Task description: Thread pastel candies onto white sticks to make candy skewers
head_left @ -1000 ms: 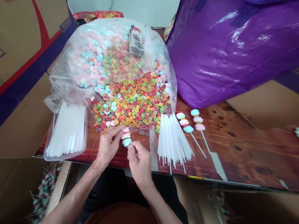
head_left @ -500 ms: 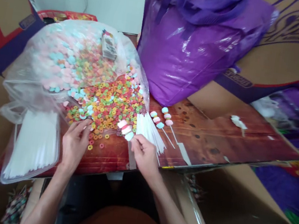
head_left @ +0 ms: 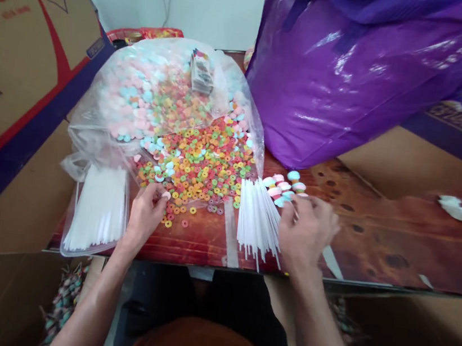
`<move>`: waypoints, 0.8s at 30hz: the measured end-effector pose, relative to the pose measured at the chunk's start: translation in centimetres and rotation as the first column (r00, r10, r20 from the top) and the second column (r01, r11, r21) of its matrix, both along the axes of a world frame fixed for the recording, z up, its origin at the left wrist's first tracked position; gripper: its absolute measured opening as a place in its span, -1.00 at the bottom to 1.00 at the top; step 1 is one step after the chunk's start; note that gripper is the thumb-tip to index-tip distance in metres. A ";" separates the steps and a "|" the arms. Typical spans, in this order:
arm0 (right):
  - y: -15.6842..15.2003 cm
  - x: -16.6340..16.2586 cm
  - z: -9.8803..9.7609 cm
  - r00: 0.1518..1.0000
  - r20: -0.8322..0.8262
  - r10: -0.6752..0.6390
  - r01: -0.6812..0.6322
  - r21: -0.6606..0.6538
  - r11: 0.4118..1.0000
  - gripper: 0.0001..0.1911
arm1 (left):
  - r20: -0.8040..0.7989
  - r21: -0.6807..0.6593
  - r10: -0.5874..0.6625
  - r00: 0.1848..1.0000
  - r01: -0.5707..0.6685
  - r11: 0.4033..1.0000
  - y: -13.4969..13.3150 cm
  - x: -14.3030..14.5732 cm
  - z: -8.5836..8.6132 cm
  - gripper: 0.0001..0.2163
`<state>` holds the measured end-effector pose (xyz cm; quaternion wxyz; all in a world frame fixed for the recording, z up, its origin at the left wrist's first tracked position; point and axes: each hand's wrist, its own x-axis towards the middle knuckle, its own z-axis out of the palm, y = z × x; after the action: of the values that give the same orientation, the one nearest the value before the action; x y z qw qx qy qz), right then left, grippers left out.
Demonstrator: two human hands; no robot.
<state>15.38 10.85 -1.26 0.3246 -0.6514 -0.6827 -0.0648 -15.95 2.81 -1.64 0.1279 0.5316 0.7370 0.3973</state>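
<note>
We record candy skewers (head_left: 284, 184): pastel pink, white and blue discs on thin white sticks, lying flat together, heads pointing away, just right of the loose sticks (head_left: 256, 222); one pale pink disc (head_left: 165, 194) sits at the edge of the scattered coloured rings (head_left: 198, 163).

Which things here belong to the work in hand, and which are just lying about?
In hand: left hand at the candy rings; right hand by the candy skewers; loose white sticks; clear bag of candies.
Lying about: purple bag; cardboard box; crumpled white scrap.
</note>
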 end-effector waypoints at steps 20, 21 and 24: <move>-1.9 -4.9 1.0 0.965 0.242 0.098 0.044 -0.522 0.852 -0.73 | 0.312 0.102 0.073 0.947 -0.110 0.989 -1.0 -0.8 0.4 -0.81; -1.8 -4.6 0.9 0.968 0.236 0.089 0.043 -0.503 0.863 -0.73 | 0.261 0.101 0.073 0.963 -0.103 0.990 -1.0 -1.0 0.4 -0.80; -1.9 -3.9 0.4 0.976 0.216 0.030 0.063 -0.407 0.911 -0.75 | 0.154 0.066 0.050 0.987 -0.060 0.996 -1.2 -1.6 0.4 -0.71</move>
<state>11.47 8.96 -0.83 0.1029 -0.6999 -0.7068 0.0068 -17.56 1.61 -1.20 0.1541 0.4833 0.7251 0.4658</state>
